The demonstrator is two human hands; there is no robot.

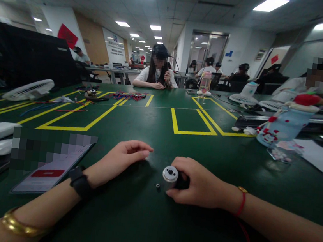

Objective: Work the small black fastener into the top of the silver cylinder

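My right hand (198, 182) is wrapped around a small cylindrical motor (170, 174). The motor stands upright on the green table, its silver end with dark holes facing up. Just left of it lies a tiny metal part (158, 185), too small to name for certain. My left hand (129, 154) is above the table to the left of the motor, apart from it. Its thumb and forefinger are brought together in a pinch. Whatever sits between those fingertips, if anything, is too small to see.
A tablet-like screen (52, 170) lies beside my left forearm. Red and blue wires (129, 96) are heaped farther back near yellow tape outlines (195, 133). A blue bottle (284, 124) stands at right, and a white fan (30, 89) lies at left. Across the table sits a person (157, 73).
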